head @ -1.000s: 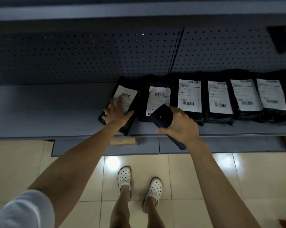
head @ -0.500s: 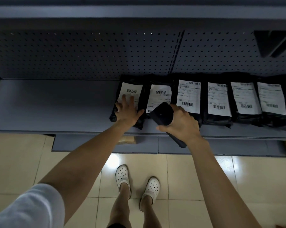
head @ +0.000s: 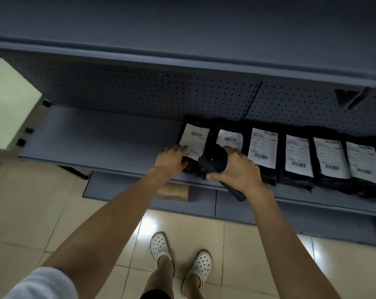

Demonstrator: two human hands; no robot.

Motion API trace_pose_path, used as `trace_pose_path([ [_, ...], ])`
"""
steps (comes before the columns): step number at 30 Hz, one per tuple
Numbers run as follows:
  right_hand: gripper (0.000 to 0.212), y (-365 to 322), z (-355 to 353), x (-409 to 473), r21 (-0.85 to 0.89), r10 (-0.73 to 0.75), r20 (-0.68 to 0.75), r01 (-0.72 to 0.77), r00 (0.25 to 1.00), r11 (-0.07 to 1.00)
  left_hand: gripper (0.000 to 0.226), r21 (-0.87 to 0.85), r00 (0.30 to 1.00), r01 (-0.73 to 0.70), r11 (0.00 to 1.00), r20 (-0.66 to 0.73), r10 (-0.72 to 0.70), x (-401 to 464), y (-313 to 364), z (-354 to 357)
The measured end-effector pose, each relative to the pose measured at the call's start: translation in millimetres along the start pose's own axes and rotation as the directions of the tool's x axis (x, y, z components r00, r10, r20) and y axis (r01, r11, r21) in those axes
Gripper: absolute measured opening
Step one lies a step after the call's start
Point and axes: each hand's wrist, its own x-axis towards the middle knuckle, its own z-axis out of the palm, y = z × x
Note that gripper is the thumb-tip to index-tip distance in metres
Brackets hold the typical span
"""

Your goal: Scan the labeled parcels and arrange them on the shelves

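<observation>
Several black parcels with white barcode labels lie side by side along the right part of a grey shelf. My left hand rests on the near left corner of the leftmost parcel, fingers touching its label edge. My right hand grips a black handheld scanner just over the front of the second parcel; the scanner's handle sticks out below my wrist. More labeled parcels continue to the right.
The shelf's left half is bare grey metal, backed by a perforated panel. An upper shelf overhangs. A brown cardboard box sits on the lowest shelf. A pale wall corner stands at left. Tiled floor and my white shoes lie below.
The leftmost parcel was pushed back and straightened into line with the row. My left hand slid to its near left corner. The scanner hand stayed close; the view tilted.
</observation>
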Motion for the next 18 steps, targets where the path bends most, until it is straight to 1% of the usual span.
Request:
trace_pose_path([
  [4,0.103,-54.2,-2.1,-0.5,-0.036,-0.109,0.031,0.11,0.994,0.993,0.051,-0.026,0.995,0.074,0.997,-0.068,-0.076,-53.6,-53.7,-24.4],
  [6,0.107,-91.4,-0.3,-2.9,-0.056,-0.162,0.057,0.165,0.985,0.985,0.053,-0.032,0.986,0.123,0.992,-0.107,-0.126,-83.9,-86.8,-37.0],
  [8,0.107,-131.7,6.0,-5.8,-0.064,-0.223,0.076,0.228,0.972,0.972,0.056,-0.045,0.973,0.172,0.984,-0.146,-0.177,-115.0,-121.8,-48.6],
  [11,0.106,-196.4,21.8,-12.5,-0.068,-0.335,0.109,0.343,0.936,0.937,0.057,-0.061,0.946,0.247,0.967,-0.202,-0.254,-165.8,-177.3,-62.2],
  [14,0.108,-266.5,44.0,-27.6,-0.107,-0.404,0.162,0.423,0.9,0.9,0.052,-0.082,0.904,0.322,0.943,-0.269,-0.332,-220.3,-236.3,-69.3],
  [18,0.106,-368.0,87.8,-46.7,-0.092,-0.512,0.209,0.538,0.833,0.838,0.05,-0.095,0.853,0.422,0.901,-0.296,-0.431,-290.6,-319.7,-83.1],
])
